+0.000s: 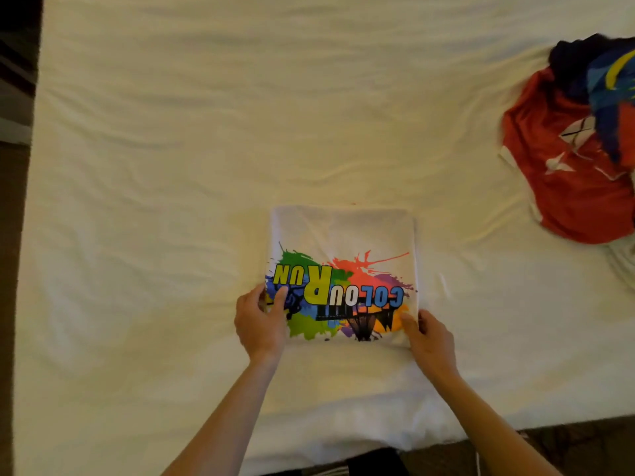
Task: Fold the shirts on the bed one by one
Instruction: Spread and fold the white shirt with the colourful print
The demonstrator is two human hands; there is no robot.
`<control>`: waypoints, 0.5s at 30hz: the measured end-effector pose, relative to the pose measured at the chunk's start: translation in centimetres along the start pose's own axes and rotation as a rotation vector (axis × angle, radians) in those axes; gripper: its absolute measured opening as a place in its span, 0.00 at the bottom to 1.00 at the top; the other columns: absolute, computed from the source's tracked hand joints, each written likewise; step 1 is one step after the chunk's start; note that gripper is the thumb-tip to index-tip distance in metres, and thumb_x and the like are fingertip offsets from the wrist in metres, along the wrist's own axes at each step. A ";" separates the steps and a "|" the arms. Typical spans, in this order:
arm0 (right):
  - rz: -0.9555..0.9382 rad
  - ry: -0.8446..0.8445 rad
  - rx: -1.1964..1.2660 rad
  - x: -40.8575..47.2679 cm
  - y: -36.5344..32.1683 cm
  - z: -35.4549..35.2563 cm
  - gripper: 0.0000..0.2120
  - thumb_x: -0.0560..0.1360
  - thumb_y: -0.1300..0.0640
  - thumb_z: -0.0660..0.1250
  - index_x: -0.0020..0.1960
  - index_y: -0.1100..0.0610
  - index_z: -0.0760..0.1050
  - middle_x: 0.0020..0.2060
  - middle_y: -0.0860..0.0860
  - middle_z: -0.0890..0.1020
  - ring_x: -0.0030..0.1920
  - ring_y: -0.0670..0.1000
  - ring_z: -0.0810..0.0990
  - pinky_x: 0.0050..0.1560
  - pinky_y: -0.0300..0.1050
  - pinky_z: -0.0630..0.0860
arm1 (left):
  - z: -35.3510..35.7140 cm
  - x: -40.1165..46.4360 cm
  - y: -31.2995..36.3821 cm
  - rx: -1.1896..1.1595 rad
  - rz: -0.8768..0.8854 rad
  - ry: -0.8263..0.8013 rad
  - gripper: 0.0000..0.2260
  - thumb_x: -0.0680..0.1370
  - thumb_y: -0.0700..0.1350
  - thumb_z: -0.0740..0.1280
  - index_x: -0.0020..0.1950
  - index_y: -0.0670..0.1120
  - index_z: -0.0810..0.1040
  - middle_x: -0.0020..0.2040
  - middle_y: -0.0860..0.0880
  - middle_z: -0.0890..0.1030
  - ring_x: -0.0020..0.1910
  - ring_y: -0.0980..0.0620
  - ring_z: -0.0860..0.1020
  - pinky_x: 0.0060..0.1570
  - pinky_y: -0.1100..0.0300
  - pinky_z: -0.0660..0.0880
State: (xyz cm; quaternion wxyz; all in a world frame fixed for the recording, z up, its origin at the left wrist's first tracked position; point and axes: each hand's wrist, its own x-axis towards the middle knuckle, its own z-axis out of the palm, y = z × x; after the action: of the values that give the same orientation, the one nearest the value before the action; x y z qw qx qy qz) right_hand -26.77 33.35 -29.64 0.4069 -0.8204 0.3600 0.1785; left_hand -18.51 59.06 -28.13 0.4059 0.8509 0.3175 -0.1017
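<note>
A white shirt [343, 235] with a bright paint-splash print reading "COLOUR RUN", upside down to me, lies folded into a neat square on the bed near the front edge. My left hand [261, 321] grips its near left corner, thumb on top of the print. My right hand [429, 341] grips the near right corner the same way. A heap of unfolded shirts lies at the far right: a red one [567, 187] with white marks, a blue and yellow one [615, 84] and a dark one [574, 60] on top.
The bed [206, 132] is covered with a wrinkled white sheet. Its left edge runs down the picture's left side beside dark floor [13, 235]. The front edge crosses below my forearms. A bit of white cloth [623, 266] shows at the right border.
</note>
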 end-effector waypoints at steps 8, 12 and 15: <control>-0.013 0.024 -0.036 0.0 0.2 0.6 0.15 0.80 0.43 0.60 0.47 0.54 0.75 0.36 0.45 0.80 0.37 0.47 0.79 0.35 0.45 0.74 | 0.0 2.3 0.6 0.087 0.011 0.067 0.11 0.81 0.50 0.68 0.53 0.45 0.84 0.47 0.47 0.83 0.43 0.49 0.77 0.40 0.57 0.71; -0.015 0.011 -0.022 0.0 0.2 0.4 0.15 0.81 0.43 0.60 0.46 0.53 0.75 0.36 0.45 0.81 0.37 0.45 0.79 0.33 0.42 0.70 | -0.4 2.7 0.7 0.012 0.110 0.034 0.10 0.84 0.46 0.61 0.46 0.46 0.80 0.38 0.56 0.78 0.40 0.51 0.77 0.33 0.67 0.66; -0.013 0.009 -0.025 0.0 0.2 0.3 0.15 0.81 0.44 0.59 0.45 0.53 0.75 0.35 0.45 0.80 0.37 0.45 0.79 0.33 0.42 0.69 | -0.6 2.6 0.0 0.097 0.107 -0.002 0.12 0.84 0.45 0.60 0.46 0.43 0.78 0.38 0.52 0.78 0.42 0.46 0.78 0.34 0.62 0.68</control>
State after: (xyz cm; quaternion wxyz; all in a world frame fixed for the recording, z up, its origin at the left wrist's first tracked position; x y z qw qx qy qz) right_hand -26.93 33.48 -29.96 0.3962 -0.8285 0.3540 0.1767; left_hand -16.53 60.75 -28.88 0.3693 0.8852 0.2661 -0.0959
